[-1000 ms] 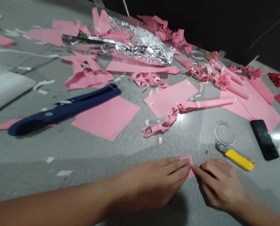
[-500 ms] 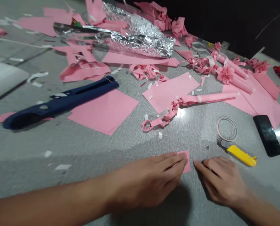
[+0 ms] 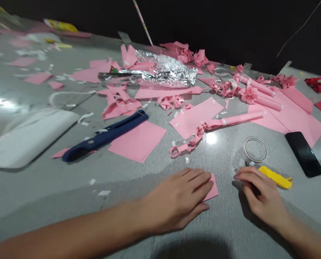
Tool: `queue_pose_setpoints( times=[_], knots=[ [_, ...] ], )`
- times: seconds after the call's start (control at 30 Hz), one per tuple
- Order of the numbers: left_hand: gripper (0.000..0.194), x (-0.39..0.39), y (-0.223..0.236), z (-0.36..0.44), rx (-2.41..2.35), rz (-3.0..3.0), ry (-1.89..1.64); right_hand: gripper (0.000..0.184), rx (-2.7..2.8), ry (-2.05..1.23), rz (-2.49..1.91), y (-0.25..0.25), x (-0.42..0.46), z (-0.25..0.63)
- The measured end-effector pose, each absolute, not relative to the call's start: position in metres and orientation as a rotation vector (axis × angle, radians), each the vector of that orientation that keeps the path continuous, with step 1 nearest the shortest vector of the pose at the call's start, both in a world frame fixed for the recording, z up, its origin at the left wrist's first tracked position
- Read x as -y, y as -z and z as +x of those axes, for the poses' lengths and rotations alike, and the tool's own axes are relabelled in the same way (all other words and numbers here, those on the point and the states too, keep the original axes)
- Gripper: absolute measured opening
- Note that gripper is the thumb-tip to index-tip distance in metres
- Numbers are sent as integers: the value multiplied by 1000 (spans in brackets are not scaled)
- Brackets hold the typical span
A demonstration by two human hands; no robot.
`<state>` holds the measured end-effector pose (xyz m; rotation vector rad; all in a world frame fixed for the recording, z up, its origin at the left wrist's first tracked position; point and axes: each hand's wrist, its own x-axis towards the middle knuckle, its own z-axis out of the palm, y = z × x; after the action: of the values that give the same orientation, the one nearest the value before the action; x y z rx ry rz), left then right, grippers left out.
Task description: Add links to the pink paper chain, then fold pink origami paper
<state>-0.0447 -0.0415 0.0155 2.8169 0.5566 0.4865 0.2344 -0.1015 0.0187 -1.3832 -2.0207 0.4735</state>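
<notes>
My left hand lies flat with fingers stretched over a small piece of pink paper. Only the paper's right end shows beyond the fingertips; the rest is covered. To its right, my right hand is raised a little above the table, fingers curled together; whatever they may pinch is hidden. Close behind that hand lies a yellow box cutter, with a narrow roll of tape just beyond. A pink paper chain joined to a rolled paper tube lies farther off.
A black phone lies at the right. Pink sheets, a long dark blue tool, crumpled foil and paper flowers spread across the grey table. White material lies at the left; a dark wall stands behind.
My right hand has drawn away from the pink paper, to the right and up, and its fingers have curled. The left hand stays on the paper. The view has tilted up and left.
</notes>
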Motion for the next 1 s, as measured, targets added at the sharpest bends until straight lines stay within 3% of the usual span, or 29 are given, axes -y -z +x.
queue_pose_setpoints(
  times=[0.17,0.33,0.47,0.53,0.63,0.83,1.0],
  knots=[
    [23,40,-21,-44,-546,2807,-691,31,1973,-482,-1350,-16,109,234],
    [20,29,-49,-39,-793,2146,-924,18,1703,-758,-1400,-27,104,218],
    [26,23,-60,-20,-1013,1639,-1003,42,1341,-1275,-1267,-32,85,202],
    [27,21,-58,-9,-1012,1480,-1008,45,1208,-1392,-1171,-31,74,195],
    [30,18,-49,4,-992,1321,-1014,38,1131,-1344,-1174,-23,64,188],
    [46,12,-22,2,-886,1168,-914,41,1041,-1246,-1272,-9,63,187],
    [34,9,-14,-4,-911,1394,-806,39,1061,-1281,-1277,-12,65,188]
  ],
)
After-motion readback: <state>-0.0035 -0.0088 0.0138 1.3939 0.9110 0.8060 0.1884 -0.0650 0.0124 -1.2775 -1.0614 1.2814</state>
